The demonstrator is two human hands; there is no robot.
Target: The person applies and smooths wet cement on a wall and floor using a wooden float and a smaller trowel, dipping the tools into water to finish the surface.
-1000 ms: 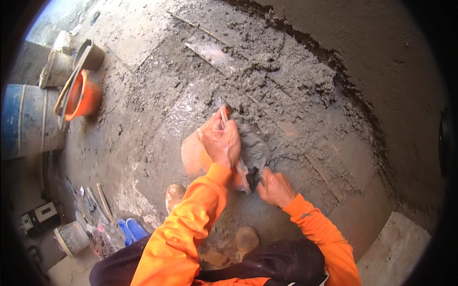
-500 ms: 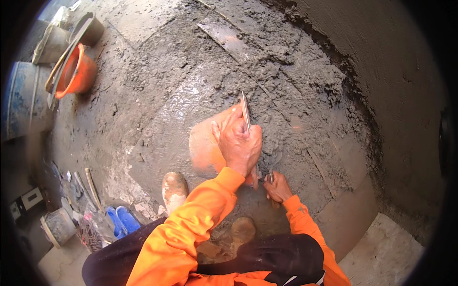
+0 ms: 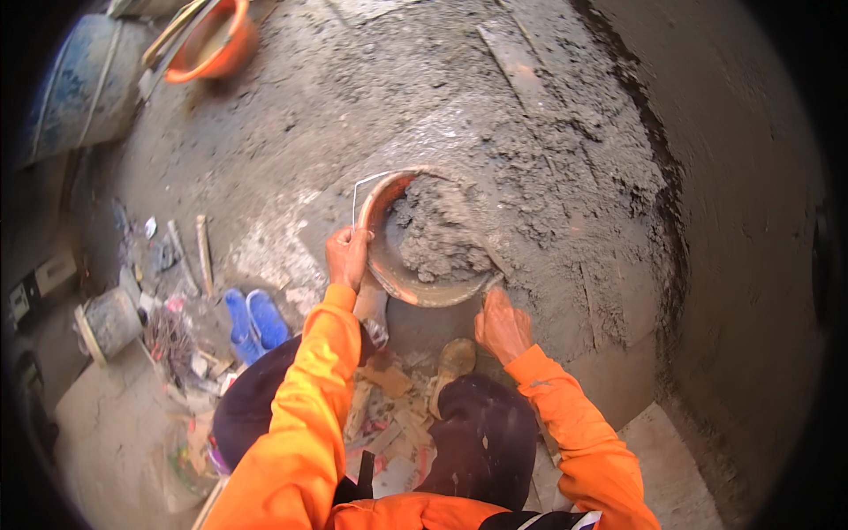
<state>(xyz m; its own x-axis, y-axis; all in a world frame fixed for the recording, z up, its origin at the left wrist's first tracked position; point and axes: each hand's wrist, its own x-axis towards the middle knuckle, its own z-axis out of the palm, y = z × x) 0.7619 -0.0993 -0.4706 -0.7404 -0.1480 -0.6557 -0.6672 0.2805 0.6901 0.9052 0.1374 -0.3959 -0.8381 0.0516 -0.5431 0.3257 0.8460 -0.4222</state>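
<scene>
An orange bucket (image 3: 380, 262) stands with its mouth toward me, grey wet mortar (image 3: 442, 238) heaped inside it. My left hand (image 3: 347, 256) grips the bucket's left rim, thumb over the edge. Its thin wire handle (image 3: 356, 196) sticks out at the upper left. By the lower right rim, my right hand (image 3: 503, 327) is closed. A thin grey edge shows at its fingertips, but I cannot make out what it holds. Part of the mortar is smeared by motion.
Rough mortar (image 3: 583, 168) covers the floor ahead, bounded by a wall (image 3: 733, 194) on the right. Another orange bucket (image 3: 221, 49) and a blue drum (image 3: 93, 84) stand at the far left. Blue slippers (image 3: 256, 322), sticks and scraps lie left. My boots are below the bucket.
The bucket has turned from tipped-over to mouth-up, showing the mortar inside. My left hand has shifted left to its near-left rim. My right hand has moved slightly up beside the rim.
</scene>
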